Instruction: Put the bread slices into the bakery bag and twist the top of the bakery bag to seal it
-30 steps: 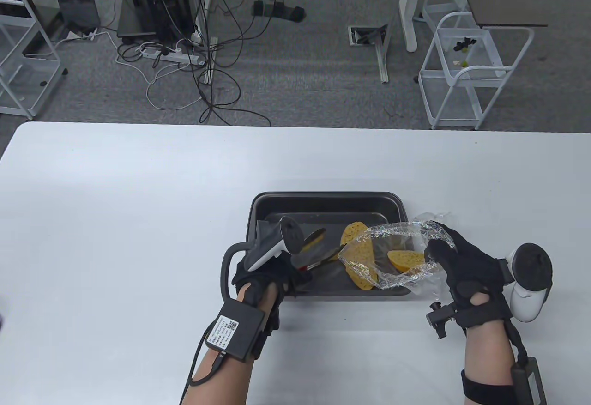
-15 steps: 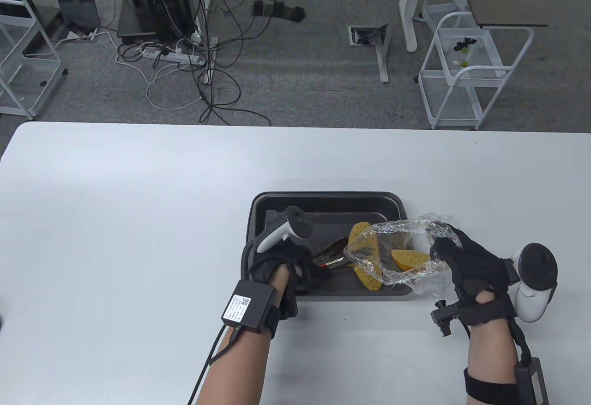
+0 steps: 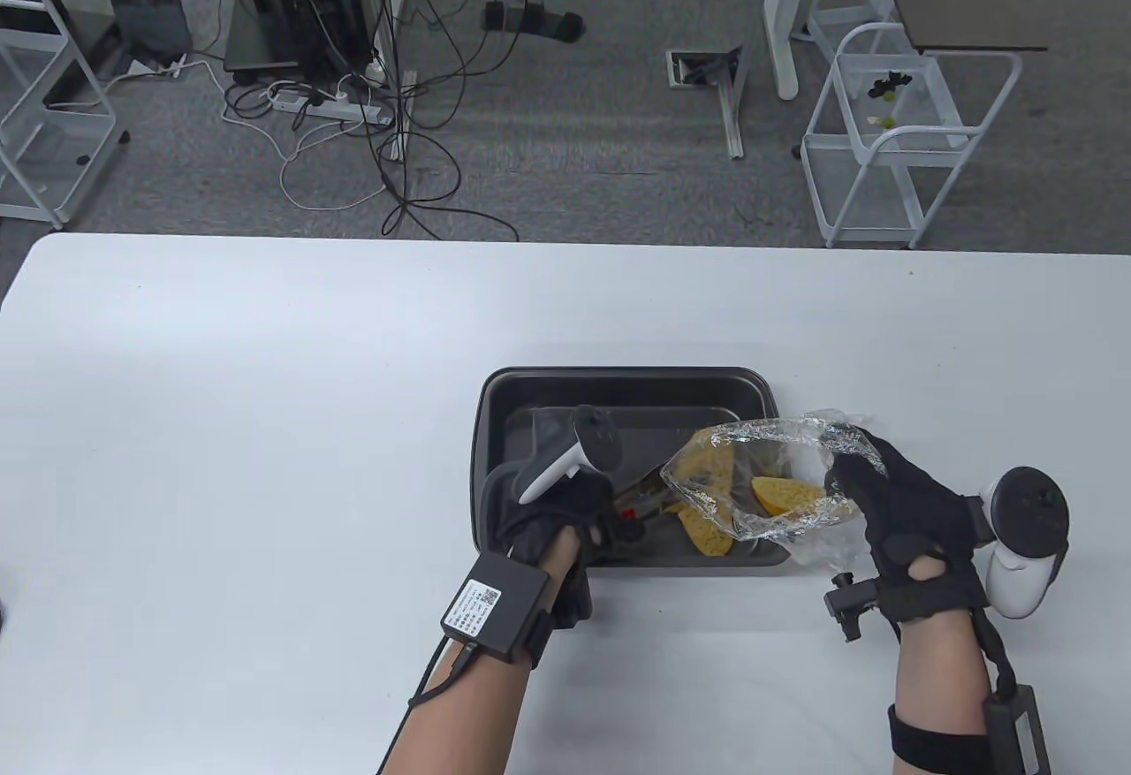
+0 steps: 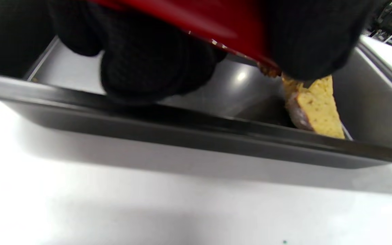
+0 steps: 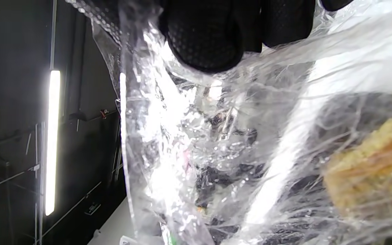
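From the table view I see my right hand (image 3: 892,519) gripping the clear bag (image 3: 778,483) by its crinkled edge, mouth held open toward the tray (image 3: 618,382). One slice (image 3: 785,495) already lies inside the bag; another slice (image 3: 707,532) sits at the bag's mouth, over the tray's near right corner. My left hand (image 3: 552,528) is curled round tongs (image 3: 641,501) (red-handled), whose tips point at that slice. Whether the tips actually clamp the bread I cannot tell from above.

The left wrist view adds what the overhead hides: the fingers (image 4: 155,64) wrap the red handle, and the slice (image 4: 313,109) stands tilted against the tray's floor, just under the tong tip.

The right wrist view shows fingertips (image 5: 206,37) pinching the film (image 5: 189,136), with bread (image 5: 373,170) blurred behind the plastic.
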